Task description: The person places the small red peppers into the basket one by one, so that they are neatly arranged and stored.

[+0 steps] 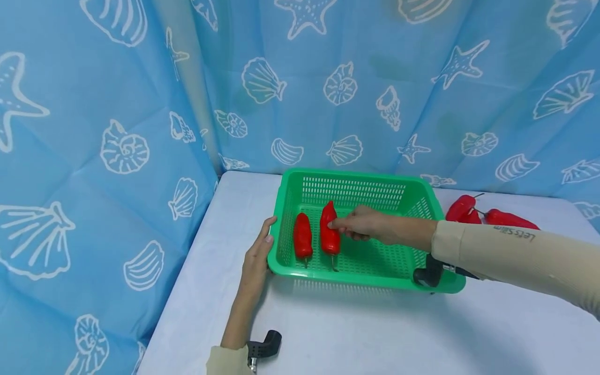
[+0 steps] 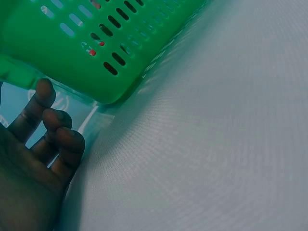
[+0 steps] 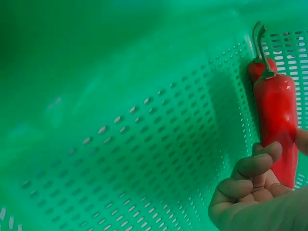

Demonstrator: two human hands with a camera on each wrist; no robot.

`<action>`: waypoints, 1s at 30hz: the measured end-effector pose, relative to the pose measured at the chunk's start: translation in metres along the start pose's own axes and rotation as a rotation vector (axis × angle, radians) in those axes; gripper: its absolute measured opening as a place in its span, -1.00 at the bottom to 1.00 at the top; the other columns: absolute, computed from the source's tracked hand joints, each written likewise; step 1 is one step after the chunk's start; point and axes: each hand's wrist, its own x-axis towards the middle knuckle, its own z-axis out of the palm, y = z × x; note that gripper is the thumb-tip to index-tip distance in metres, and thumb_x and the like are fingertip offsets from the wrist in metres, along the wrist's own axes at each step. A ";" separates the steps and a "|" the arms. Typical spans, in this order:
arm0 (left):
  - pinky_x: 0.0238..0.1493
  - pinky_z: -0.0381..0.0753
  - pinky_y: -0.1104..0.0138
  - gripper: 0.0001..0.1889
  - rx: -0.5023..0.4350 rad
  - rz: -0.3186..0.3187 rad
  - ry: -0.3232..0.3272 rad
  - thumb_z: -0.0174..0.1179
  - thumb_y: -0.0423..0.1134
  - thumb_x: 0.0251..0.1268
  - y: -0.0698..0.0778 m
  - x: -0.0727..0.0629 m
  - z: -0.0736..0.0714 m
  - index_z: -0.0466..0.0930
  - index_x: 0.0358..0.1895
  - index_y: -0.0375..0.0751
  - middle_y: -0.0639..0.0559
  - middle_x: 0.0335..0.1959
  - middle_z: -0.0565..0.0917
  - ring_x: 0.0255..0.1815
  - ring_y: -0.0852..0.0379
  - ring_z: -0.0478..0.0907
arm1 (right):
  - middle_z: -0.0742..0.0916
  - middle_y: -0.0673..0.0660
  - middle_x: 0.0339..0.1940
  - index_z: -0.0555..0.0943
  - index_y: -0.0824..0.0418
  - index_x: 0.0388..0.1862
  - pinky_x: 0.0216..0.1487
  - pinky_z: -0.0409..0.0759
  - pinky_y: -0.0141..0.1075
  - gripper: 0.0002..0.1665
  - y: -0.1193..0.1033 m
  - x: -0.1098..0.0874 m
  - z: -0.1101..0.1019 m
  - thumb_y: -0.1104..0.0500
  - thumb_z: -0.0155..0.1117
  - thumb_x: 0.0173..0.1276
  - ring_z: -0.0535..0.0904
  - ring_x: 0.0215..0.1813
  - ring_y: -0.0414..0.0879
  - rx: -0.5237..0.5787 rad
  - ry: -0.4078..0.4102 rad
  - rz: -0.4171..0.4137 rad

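My right hand [image 1: 363, 224] reaches into a green basket [image 1: 361, 281] and pinches a long red chili pepper [image 1: 330, 234] between thumb and fingers. In the right wrist view the thumb lies on one side of this pepper [image 3: 276, 108] and the bent fingers on the other; its green stem points away from the hand. Beside it, to the left, a second red chili pepper [image 1: 302, 235] lies on the basket floor. My left hand [image 1: 255, 258] rests at the basket's left end. In the left wrist view, its loosely bent fingers [image 2: 67, 144] sit just outside the slotted wall.
Several more red peppers [image 1: 508, 219] lie on the white tabletop [image 1: 347, 333] at the right, behind the right sleeve. A blue curtain [image 1: 300, 125] with white shell prints hangs behind the table and down its left side.
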 end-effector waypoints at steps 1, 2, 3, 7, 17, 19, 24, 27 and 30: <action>0.37 0.24 0.02 -0.54 0.002 0.003 0.000 -0.20 -0.03 0.66 0.000 0.000 0.000 0.29 0.52 0.21 0.16 0.50 0.29 0.46 0.12 0.23 | 0.47 0.03 -0.65 0.52 0.17 -0.58 -0.43 0.20 -0.29 -0.56 0.000 0.001 0.000 -0.04 0.31 0.41 0.28 -0.57 -0.14 -0.005 -0.001 -0.001; 0.36 0.24 0.01 -0.54 0.000 0.004 0.002 -0.20 -0.02 0.65 0.000 0.000 0.000 0.30 0.51 0.21 0.17 0.50 0.30 0.45 0.11 0.23 | 0.47 0.04 -0.65 0.52 0.18 -0.58 -0.44 0.20 -0.29 -0.56 -0.001 0.002 0.001 -0.04 0.31 0.41 0.28 -0.56 -0.14 -0.011 0.001 -0.004; 0.35 0.25 0.00 -0.54 -0.002 0.005 0.004 -0.19 -0.02 0.65 0.000 0.000 0.000 0.30 0.51 0.22 0.17 0.49 0.30 0.44 0.11 0.25 | 0.47 0.03 -0.64 0.52 0.17 -0.58 -0.44 0.21 -0.30 -0.56 -0.002 0.003 0.001 -0.05 0.30 0.41 0.29 -0.56 -0.14 -0.019 0.004 -0.006; 0.37 0.22 0.00 -0.55 0.003 0.002 0.010 -0.19 0.00 0.65 0.002 0.000 0.000 0.31 0.50 0.25 0.20 0.49 0.30 0.45 0.13 0.24 | 0.48 0.02 -0.65 0.52 0.17 -0.57 -0.45 0.21 -0.30 -0.56 -0.005 0.006 0.002 -0.06 0.29 0.42 0.29 -0.56 -0.14 -0.031 0.019 -0.005; 0.40 0.20 0.03 -0.54 -0.012 0.005 -0.004 -0.19 0.00 0.65 -0.002 0.002 -0.001 0.30 0.51 0.24 0.22 0.50 0.28 0.48 0.17 0.19 | 0.48 0.02 -0.64 0.56 0.18 -0.54 -0.46 0.20 -0.31 -0.60 -0.008 0.012 0.008 -0.04 0.30 0.42 0.28 -0.57 -0.16 -0.034 -0.013 -0.009; 0.42 0.17 0.03 -0.54 -0.012 0.010 -0.008 -0.20 -0.01 0.65 -0.002 0.003 -0.002 0.29 0.51 0.23 0.22 0.51 0.27 0.49 0.18 0.17 | 0.48 0.02 -0.64 0.56 0.20 -0.53 -0.47 0.19 -0.32 -0.60 -0.008 0.013 0.010 -0.03 0.30 0.41 0.29 -0.57 -0.16 -0.043 -0.012 -0.014; 0.44 0.15 0.04 -0.53 -0.011 0.017 -0.007 -0.20 -0.02 0.65 -0.002 0.002 -0.001 0.29 0.52 0.19 0.19 0.51 0.27 0.50 0.18 0.17 | 0.50 0.02 -0.62 0.56 0.23 -0.49 -0.46 0.21 -0.32 -0.59 -0.007 0.014 0.013 -0.05 0.29 0.41 0.33 -0.53 -0.14 -0.082 -0.020 -0.009; 0.44 0.17 0.04 -0.53 -0.014 0.017 -0.009 -0.20 -0.02 0.65 -0.001 0.002 -0.001 0.29 0.52 0.20 0.19 0.51 0.27 0.50 0.18 0.17 | 0.50 0.02 -0.62 0.56 0.23 -0.48 -0.45 0.22 -0.32 -0.58 -0.006 0.015 0.017 -0.06 0.29 0.41 0.34 -0.52 -0.14 -0.083 -0.020 0.000; 0.44 0.17 0.05 -0.54 -0.014 0.013 -0.005 -0.19 -0.01 0.65 0.000 0.002 -0.002 0.30 0.51 0.22 0.21 0.51 0.28 0.50 0.19 0.17 | 0.50 0.02 -0.61 0.56 0.23 -0.47 -0.45 0.21 -0.32 -0.58 -0.006 0.017 0.019 -0.07 0.29 0.41 0.34 -0.52 -0.14 -0.079 -0.015 0.000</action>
